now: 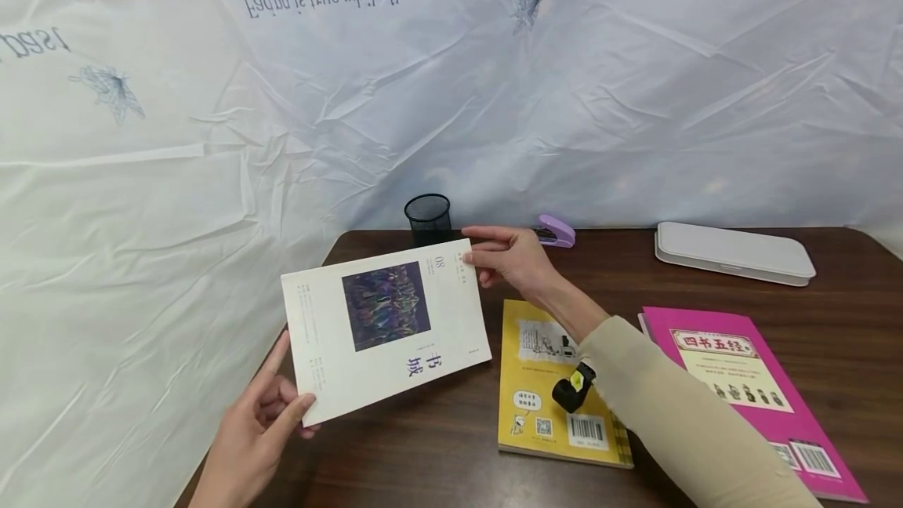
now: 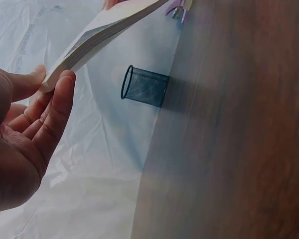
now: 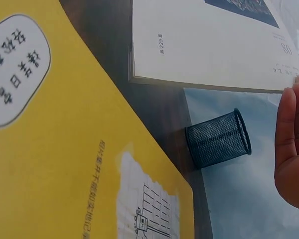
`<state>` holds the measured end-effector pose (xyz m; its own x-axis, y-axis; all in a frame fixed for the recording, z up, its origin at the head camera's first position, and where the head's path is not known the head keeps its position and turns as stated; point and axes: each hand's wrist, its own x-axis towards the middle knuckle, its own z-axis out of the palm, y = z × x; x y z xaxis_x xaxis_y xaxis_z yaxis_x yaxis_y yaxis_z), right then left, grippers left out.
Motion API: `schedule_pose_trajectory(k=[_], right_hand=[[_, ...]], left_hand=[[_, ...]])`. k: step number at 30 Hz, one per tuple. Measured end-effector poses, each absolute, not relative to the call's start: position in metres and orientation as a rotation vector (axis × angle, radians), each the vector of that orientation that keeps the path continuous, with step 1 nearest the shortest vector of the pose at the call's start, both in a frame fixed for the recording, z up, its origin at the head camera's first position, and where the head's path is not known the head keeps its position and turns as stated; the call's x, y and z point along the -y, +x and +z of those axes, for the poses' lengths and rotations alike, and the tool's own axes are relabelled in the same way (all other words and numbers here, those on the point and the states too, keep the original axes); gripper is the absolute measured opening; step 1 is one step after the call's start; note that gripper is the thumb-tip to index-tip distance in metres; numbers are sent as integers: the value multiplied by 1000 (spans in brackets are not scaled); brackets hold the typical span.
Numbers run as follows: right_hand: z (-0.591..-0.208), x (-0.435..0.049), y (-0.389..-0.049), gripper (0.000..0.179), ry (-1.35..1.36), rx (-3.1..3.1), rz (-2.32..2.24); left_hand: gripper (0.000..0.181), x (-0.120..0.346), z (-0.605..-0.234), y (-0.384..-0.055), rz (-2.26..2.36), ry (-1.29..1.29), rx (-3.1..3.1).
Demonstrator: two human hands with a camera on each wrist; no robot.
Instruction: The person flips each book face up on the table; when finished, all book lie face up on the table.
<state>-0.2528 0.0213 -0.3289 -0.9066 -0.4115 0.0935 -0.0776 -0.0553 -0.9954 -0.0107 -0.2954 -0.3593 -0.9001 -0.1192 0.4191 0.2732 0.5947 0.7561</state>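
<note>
A white magazine (image 1: pixel 451 312) with a dark picture on its cover is held up above the brown table by both hands. My left hand (image 1: pixel 254 422) pinches its near left corner, thumb on top and fingers beneath, as the left wrist view shows along the magazine's edge (image 2: pixel 97 37). At the far right corner my right hand (image 1: pixel 518 261) pinches it between thumb and fingers. In the right wrist view, the fingers (image 3: pixel 287 124) are at the rim of the cover (image 3: pixel 204 50). Below my right forearm lies a yellow book (image 1: pixel 525 414) on the table.
A black mesh pen cup (image 1: pixel 428 214) stands at the table's back edge, behind the magazine. Right of it are a purple stapler (image 1: pixel 559 230) and a white case (image 1: pixel 734 252). A pink book (image 1: pixel 769 382) lies at the right. White cloth (image 1: pixel 423 100) hangs behind the table (image 1: pixel 423 445).
</note>
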Motion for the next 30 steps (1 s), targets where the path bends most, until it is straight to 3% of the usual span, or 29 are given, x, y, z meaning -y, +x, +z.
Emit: schedule_pose_trajectory(k=[6,12,22,30], right_hand=[[-324,-23,-253,48,-498,-2002,-2057],[-323,-25,-253,35,-472,-2026,-2060],[-324,-32,-253,29,-436,-2070,-2044],[-333,-41,-250,27,-424,-2089,-2052]], left_hand=[[89,294,-361,-12,-1338,-147,2357],[86,294,-360,-12,-1521,-163,2288],[83,286,-360,-10,-1666,-15,2314],[87,287,-364,-11,-1747,-157,2365]])
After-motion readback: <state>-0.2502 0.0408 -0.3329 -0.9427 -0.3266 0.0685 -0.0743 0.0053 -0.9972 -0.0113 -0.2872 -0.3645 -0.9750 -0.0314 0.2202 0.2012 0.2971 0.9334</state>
